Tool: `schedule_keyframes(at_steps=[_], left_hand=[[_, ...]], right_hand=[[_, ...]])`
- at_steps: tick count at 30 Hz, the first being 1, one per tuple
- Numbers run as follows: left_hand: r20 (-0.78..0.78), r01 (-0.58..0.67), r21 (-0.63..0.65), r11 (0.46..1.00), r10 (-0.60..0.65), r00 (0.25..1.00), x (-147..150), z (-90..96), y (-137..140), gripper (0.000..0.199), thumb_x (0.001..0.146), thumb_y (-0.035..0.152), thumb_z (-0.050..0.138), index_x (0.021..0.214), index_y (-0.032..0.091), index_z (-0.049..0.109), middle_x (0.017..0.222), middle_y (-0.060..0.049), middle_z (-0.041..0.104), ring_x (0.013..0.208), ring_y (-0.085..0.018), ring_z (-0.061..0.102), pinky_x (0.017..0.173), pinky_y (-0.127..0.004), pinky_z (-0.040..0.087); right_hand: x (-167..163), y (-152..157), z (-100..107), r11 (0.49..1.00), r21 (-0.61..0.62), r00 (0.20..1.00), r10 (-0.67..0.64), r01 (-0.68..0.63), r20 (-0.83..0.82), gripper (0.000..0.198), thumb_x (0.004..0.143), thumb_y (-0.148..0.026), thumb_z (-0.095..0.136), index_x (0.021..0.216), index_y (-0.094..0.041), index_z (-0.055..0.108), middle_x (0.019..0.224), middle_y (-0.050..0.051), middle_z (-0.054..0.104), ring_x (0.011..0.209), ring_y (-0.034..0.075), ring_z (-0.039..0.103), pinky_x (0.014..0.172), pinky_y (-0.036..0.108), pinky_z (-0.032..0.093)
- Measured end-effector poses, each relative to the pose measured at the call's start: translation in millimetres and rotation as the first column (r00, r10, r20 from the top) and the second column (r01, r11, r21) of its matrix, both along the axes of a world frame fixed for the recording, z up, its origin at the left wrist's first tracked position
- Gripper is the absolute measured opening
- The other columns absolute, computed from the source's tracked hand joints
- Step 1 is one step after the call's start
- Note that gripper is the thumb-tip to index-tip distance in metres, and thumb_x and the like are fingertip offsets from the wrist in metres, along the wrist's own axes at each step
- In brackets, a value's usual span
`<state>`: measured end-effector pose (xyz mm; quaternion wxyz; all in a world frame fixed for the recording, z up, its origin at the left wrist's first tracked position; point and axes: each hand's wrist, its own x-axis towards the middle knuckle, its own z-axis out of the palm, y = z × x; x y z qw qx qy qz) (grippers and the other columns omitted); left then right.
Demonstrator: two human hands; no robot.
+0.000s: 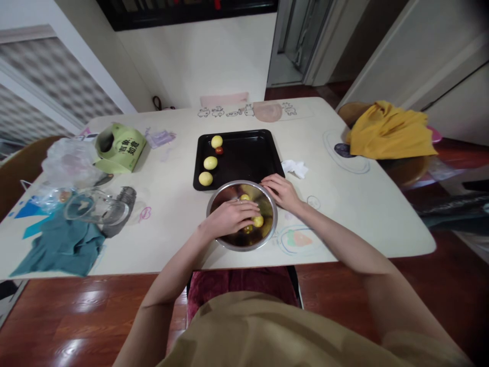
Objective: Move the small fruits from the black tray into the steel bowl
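Metal round bowl, left fingers inside, yellow balls

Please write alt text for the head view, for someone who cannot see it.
A person's left hand is inside a metal bowl of round yellow pieces, the right hand by its rim; beyond, a black tray bears three more and a reddish one.

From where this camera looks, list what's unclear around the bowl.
In the head view:
The left hand partly blocks the view into the metal bowl, so its yellow balls can't be counted.
That bowl hides part of the near edge of the black tray.
Whether the right hand touches bowl or tray: too small to tell.
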<state>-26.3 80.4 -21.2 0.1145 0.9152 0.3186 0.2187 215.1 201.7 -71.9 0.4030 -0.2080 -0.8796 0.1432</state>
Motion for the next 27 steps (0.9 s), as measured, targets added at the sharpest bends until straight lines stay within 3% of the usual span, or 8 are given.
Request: schedule_keyframes(at_steps=[4, 7, 11, 20, 27], left_hand=[[0.213, -0.084, 0.006, 0.996, 0.081, 0.974, -15.8, 8.0, 6.3, 0.023, 0.107, 0.027, 0.060, 0.122, 0.020, 0.076, 0.125, -0.010, 0.080, 0.126, -0.024, 0.073, 0.111, -0.044, 0.060], [0.367, -0.239, 0.003, 0.971, 0.222, 0.904, -31.8, 9.0, 10.1, 0.020, 0.107, 0.025, 0.060, 0.116, 0.018, 0.077, 0.116, -0.010, 0.081, 0.118, -0.023, 0.075, 0.105, -0.042, 0.062], [0.462, -0.403, -0.022, 0.915, 0.366, 0.808, -44.3, 1.9, 13.5, 0.021, 0.106, 0.028, 0.061, 0.106, 0.017, 0.079, 0.106, -0.011, 0.082, 0.111, -0.023, 0.077, 0.100, -0.042, 0.063], [0.515, -0.396, -0.105, 0.912, 0.390, 0.763, -39.9, -8.9, 17.4, 0.021, 0.105, 0.029, 0.062, 0.103, 0.016, 0.078, 0.110, -0.011, 0.081, 0.107, -0.022, 0.077, 0.097, -0.037, 0.062], [0.568, -0.421, -0.097, 0.902, 0.398, 0.721, -38.4, -13.2, 19.2, 0.019, 0.104, 0.024, 0.061, 0.102, 0.016, 0.078, 0.107, -0.010, 0.081, 0.101, -0.020, 0.077, 0.093, -0.034, 0.061]], right_hand=[[0.6, -1.0, 0.8, 1.000, -0.001, 1.000, 0.003, -0.003, 0.005, 0.031, 0.112, -0.035, 0.047, 0.110, -0.023, 0.075, 0.106, 0.011, 0.076, 0.097, 0.025, 0.070, 0.087, 0.044, 0.061], [1.1, -2.0, 2.2, 0.999, -0.030, 1.000, -0.013, 0.013, 0.018, 0.033, 0.112, -0.037, 0.046, 0.109, -0.024, 0.076, 0.107, 0.011, 0.076, 0.098, 0.025, 0.070, 0.087, 0.045, 0.061], [2.4, -2.3, 1.7, 0.997, -0.071, 1.000, -0.019, 0.020, 0.024, 0.033, 0.111, -0.038, 0.047, 0.110, -0.024, 0.077, 0.107, 0.012, 0.076, 0.099, 0.027, 0.070, 0.088, 0.048, 0.061], [-2.6, 5.3, 7.3, 0.997, -0.019, 0.996, -0.078, 0.078, -0.032, 0.027, 0.110, -0.032, 0.050, 0.112, -0.024, 0.076, 0.111, 0.012, 0.075, 0.105, 0.028, 0.071, 0.093, 0.049, 0.061], [-60.2, 57.2, 32.3, 1.000, -0.024, 0.984, -0.006, 0.011, 0.177, 0.028, 0.106, -0.028, 0.052, 0.127, -0.023, 0.070, 0.128, 0.012, 0.070, 0.119, 0.028, 0.068, 0.102, 0.047, 0.060]])
